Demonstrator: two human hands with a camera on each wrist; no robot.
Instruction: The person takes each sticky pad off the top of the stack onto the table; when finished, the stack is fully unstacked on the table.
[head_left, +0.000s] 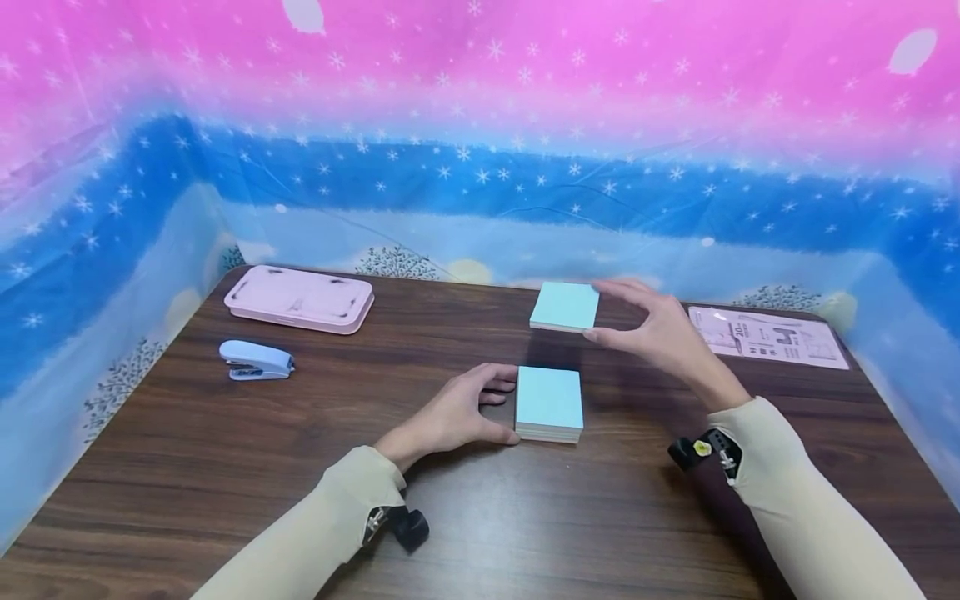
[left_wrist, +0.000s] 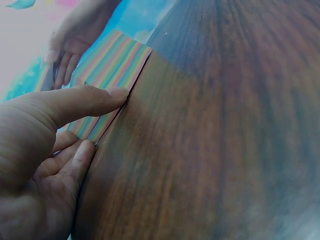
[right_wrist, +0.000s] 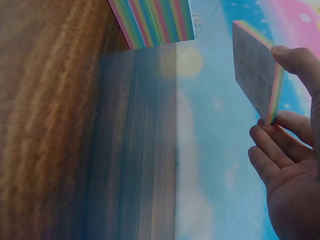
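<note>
Presently, the right hand (head_left: pixel 651 327) is pinching a note pad (head_left: pixel 565 306) above the tabletop (head_left: pixel 322 450), and the left hand (head_left: pixel 459 410) is clamping its grip on a note stack (head_left: pixel 549 400) resting on it.

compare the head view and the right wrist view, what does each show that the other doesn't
Only the head view shows the rounded pale blue stapler, the rectangular pale pink case, the flat pink printed packet and the left grip.

Only the right wrist view shows the grey underside of the square, rainbow-edged paper pad.

Both show that pad in the right grip, the square stack of rainbow-edged paper, the dark brown wooden table and the pink-and-blue fabric backdrop.
</note>
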